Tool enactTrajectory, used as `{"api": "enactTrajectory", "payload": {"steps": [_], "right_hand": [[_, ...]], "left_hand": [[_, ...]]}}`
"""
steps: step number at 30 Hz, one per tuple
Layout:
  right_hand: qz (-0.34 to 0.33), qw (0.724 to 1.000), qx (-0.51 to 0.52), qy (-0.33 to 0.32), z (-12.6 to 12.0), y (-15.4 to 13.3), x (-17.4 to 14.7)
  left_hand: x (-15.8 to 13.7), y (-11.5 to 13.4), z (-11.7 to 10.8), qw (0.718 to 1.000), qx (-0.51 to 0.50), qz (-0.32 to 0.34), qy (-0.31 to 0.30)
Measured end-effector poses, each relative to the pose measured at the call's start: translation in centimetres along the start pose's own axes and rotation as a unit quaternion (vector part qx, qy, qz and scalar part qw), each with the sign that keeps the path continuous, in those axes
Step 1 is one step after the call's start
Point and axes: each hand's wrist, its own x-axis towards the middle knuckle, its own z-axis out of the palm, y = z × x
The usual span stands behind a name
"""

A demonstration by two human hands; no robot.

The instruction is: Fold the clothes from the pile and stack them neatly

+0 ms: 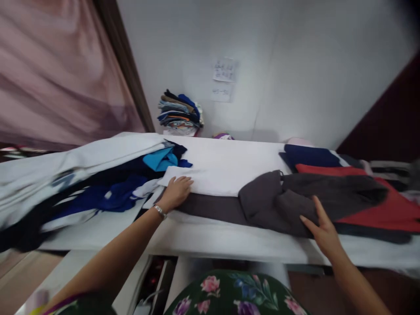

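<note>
A dark grey garment (216,209), perhaps a pair of trousers, lies lengthwise along the front of a white-covered table, with its right part bunched and folded over. My left hand (177,191) rests palm down at its left end, fingers stretched over the edge of a folded white cloth (213,181). On the bunched part, my right hand (323,232) touches the grey fabric with thumb and index finger apart; its other fingers are mostly hidden. Beneath the grey fabric at the right lies a red garment (393,203).
Blue and black clothes (111,194) and a white cloth heap (82,153) lie to the left. Navy clothing (310,155) sits at the back right. Behind the table rises a folded clothes stack (180,111) by the wall. An open drawer gap (155,280) shows below the table.
</note>
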Motion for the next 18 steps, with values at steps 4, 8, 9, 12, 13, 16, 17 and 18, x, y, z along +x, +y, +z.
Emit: {"api": "enactTrajectory", "payload": {"steps": [4, 8, 9, 12, 13, 16, 17, 18], "right_hand": [[-0.086, 0.994, -0.057, 0.025, 0.4, 0.2, -1.6], [-0.099, 0.988, -0.114, 0.02, -0.2, 0.8, -2.4], [-0.116, 0.985, -0.129, 0.021, -0.4, 0.5, -2.3], [-0.27, 0.946, -0.177, 0.009, -0.2, -1.9, -1.3], [-0.342, 0.921, -0.184, -0.008, 0.2, -3.1, -1.0], [-0.509, 0.839, -0.163, -0.103, 2.1, -7.1, -0.8], [-0.537, 0.816, -0.153, -0.146, 2.9, -8.1, -0.9], [-0.555, 0.797, -0.148, -0.186, 3.6, -8.8, -1.1]], "left_hand": [[0.0, 0.9, 1.8, 0.998, -0.019, 0.015, -0.062], [1.3, 2.5, 1.2, 0.999, -0.041, 0.008, -0.025], [1.8, 3.8, 0.6, 0.998, -0.066, 0.022, -0.006], [3.1, 9.4, -1.6, 0.971, -0.217, 0.091, 0.032], [3.5, 11.5, -2.3, 0.955, -0.277, 0.102, 0.026], [4.1, 16.8, -3.6, 0.899, -0.423, 0.104, -0.047], [4.3, 17.9, -3.6, 0.878, -0.462, 0.104, -0.074], [4.5, 18.6, -3.3, 0.855, -0.499, 0.105, -0.098]]}}
